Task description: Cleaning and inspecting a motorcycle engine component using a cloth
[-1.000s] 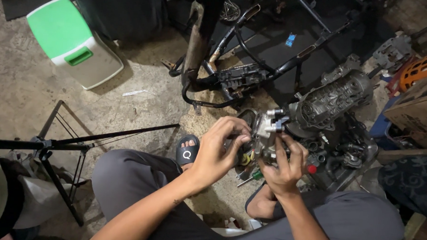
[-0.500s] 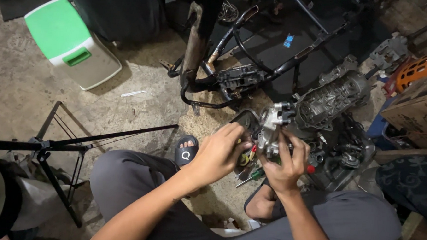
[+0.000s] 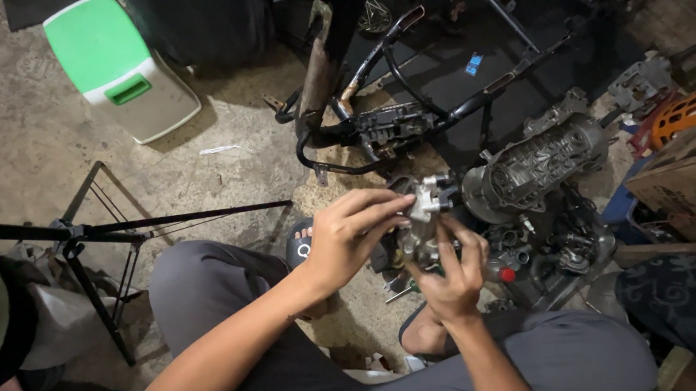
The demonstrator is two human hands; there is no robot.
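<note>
Both hands grip a small grey metal engine part (image 3: 425, 211) above my knees. My left hand (image 3: 352, 236) wraps its left side, fingers stretched across the top. From below and right, my right hand (image 3: 456, 272) cups it, thumb pressed on its front. Just behind the part lies a finned grey engine block (image 3: 539, 163) on the floor. More dark engine pieces (image 3: 565, 248) lie right of my hands. A screwdriver (image 3: 401, 292) lies on the ground under my hands, mostly hidden.
A bare black motorcycle frame (image 3: 415, 81) lies on the concrete ahead. A green-lidded white bin (image 3: 119, 68) stands at far left. Black tripod legs (image 3: 104, 232) cross the left side. An orange crate (image 3: 692, 109) and a cardboard box (image 3: 677, 182) sit at right.
Both hands have lifted the metal part slightly and turned it; the left fingers now reach over its top, and the right hand has shifted underneath.
</note>
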